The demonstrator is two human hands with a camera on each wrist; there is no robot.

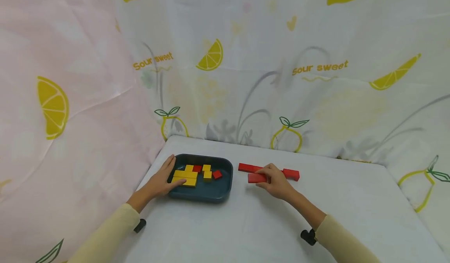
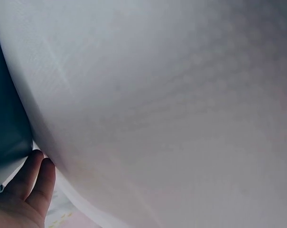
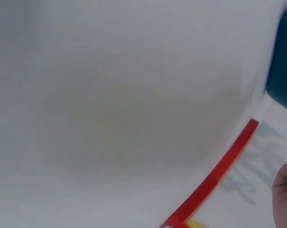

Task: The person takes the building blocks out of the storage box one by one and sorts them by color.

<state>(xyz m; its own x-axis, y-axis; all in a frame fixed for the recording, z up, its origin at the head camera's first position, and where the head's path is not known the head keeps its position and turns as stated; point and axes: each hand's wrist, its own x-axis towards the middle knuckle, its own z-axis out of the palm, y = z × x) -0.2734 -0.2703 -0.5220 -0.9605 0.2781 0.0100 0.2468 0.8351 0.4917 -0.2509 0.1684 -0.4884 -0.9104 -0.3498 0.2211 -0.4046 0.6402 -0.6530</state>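
My left hand (image 1: 162, 180) rests on the left end of a dark blue tray (image 1: 225, 188). Its thumb reaches straight over the rim, while the other fingers lie extended along the outside. In the left wrist view, two fingers (image 2: 43, 183) touch the tray's side (image 2: 8, 109). Inside are long yellow blocks (image 1: 185, 174), several small yellow cubes (image 1: 208, 175) and red cubes (image 1: 217, 174). Right of the tray, my right hand (image 1: 276, 183) pinches a red block (image 1: 256, 178) by its right end, apparently above the table.
Behind the right hand lies a row of red blocks (image 1: 247, 167), partly hidden by that hand; the right wrist view shows the red row (image 3: 212, 180) too. A lemon-print cloth (image 1: 246, 79) hangs behind the white table (image 1: 218, 231), and a pinkish one (image 1: 88, 110) at the left.
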